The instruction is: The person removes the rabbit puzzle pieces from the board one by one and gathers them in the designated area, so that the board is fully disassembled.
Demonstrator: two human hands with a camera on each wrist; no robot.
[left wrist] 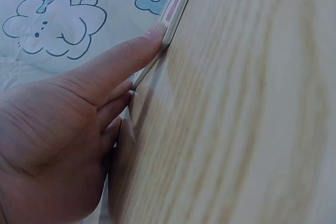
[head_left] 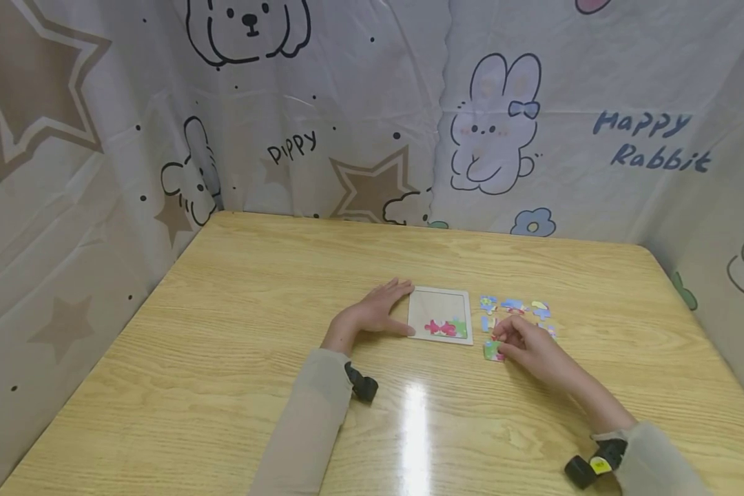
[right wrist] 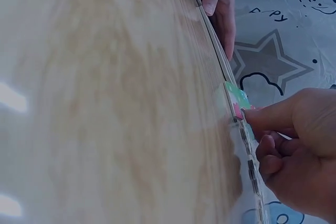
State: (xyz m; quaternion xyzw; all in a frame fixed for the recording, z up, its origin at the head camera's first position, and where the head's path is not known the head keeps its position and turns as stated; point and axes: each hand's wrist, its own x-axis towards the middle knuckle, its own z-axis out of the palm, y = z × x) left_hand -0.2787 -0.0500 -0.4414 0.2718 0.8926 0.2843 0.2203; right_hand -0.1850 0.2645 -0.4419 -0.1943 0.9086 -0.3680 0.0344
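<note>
A square wooden puzzle board with a raised rim lies on the table, with pink and green pieces fitted along its near right side. My left hand spans the board's left edge. Its thumb touches the near corner and its fairly straight fingers reach the far one. To the right of the board, my right hand pinches a green and pink puzzle piece between thumb and curled fingers. In the right wrist view that puzzle piece looks slightly tilted, its right side covered by the thumb.
Several loose puzzle pieces, including a blue one with a yellow flower and a blue and red one, lie beyond the right hand, which partly covers others. A printed curtain encloses the wooden table at the back and sides.
</note>
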